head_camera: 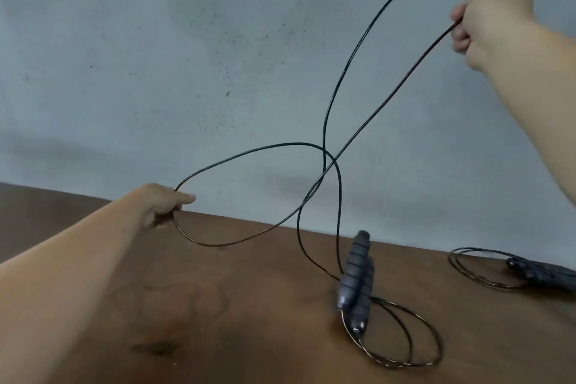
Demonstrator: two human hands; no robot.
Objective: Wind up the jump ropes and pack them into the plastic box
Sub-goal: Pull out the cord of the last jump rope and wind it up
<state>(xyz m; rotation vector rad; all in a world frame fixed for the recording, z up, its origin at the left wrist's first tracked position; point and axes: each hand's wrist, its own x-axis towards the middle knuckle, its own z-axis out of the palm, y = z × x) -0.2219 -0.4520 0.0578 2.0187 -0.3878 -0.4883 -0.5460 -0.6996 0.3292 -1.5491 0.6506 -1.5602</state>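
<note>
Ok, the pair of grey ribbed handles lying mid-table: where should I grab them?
Take the grey ribbed handles around their middle, from above. They lie side by side on the brown wooden table, so one grasp spans both, clear of the black cord at their ends.

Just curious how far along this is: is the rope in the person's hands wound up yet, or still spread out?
Spread out. The rope stretches in wide loose loops between the left hand and the raised right hand.
</note>
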